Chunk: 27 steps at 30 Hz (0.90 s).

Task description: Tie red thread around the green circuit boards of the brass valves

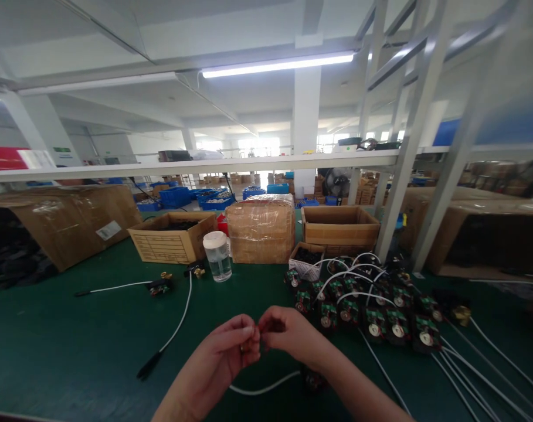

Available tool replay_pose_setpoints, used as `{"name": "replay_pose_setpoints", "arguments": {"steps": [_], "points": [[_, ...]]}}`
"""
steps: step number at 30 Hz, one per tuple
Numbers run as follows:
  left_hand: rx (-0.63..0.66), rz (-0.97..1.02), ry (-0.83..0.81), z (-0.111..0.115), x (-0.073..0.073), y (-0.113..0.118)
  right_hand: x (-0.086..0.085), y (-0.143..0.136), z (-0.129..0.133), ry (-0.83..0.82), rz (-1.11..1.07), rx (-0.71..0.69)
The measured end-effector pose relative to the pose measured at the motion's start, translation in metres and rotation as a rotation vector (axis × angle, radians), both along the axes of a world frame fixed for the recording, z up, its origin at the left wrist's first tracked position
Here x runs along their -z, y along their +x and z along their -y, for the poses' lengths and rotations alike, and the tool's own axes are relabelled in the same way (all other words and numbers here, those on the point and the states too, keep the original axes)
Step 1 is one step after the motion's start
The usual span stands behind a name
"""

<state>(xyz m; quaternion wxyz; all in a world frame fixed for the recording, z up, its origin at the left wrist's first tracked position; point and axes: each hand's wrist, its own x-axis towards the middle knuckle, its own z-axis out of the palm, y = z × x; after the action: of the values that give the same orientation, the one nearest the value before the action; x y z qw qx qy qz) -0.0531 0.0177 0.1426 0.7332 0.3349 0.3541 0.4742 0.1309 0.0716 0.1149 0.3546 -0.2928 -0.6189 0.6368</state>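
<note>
My left hand [224, 351] and my right hand [292, 335] meet fingertip to fingertip above the green bench. Both are closed in a pinch; whatever lies between the fingers is too small or hidden to make out. Below my right wrist a dark unit [313, 380] is partly covered, and a white cable [266, 391] runs near it. To the right lie several black units with green circuit boards [397, 324], packed in rows with white cables. Farther left, a cable with a black end [149, 364] curves over the bench, and another unit with a brass fitting [160, 285] lies behind it.
A lidded plastic jug [219, 258] stands ahead, before a taped carton [261, 231]. Open cartons [172, 239] [340, 228] and a small box of black parts [308, 261] line the back. Large cartons flank both sides. Shelf posts [398, 193] rise at right.
</note>
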Motion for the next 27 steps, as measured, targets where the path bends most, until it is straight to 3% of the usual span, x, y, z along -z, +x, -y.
{"name": "replay_pose_setpoints", "arguments": {"steps": [3, 8, 11, 16, 19, 27], "points": [[-0.065, -0.057, -0.028, 0.005, 0.006, 0.016, -0.001, 0.017, 0.011, -0.009, 0.029, 0.078], [-0.064, 0.053, -0.188, 0.013, 0.022, 0.046, 0.000, 0.050, 0.034, -0.132, 0.117, 0.190], [-0.047, 0.071, -0.279, 0.016, 0.028, 0.064, 0.011, 0.065, 0.044, -0.155, 0.153, 0.295], [0.003, 0.081, -0.301, 0.019, 0.023, 0.087, 0.031, 0.085, 0.049, -0.101, 0.207, 0.413], [-0.012, 0.027, -0.275, 0.018, 0.024, 0.095, 0.035, 0.090, 0.052, -0.059, 0.241, 0.431], [-0.094, -0.208, -0.208, 0.006, 0.056, 0.094, 0.045, 0.090, 0.057, 0.079, 0.355, 0.463]]}}
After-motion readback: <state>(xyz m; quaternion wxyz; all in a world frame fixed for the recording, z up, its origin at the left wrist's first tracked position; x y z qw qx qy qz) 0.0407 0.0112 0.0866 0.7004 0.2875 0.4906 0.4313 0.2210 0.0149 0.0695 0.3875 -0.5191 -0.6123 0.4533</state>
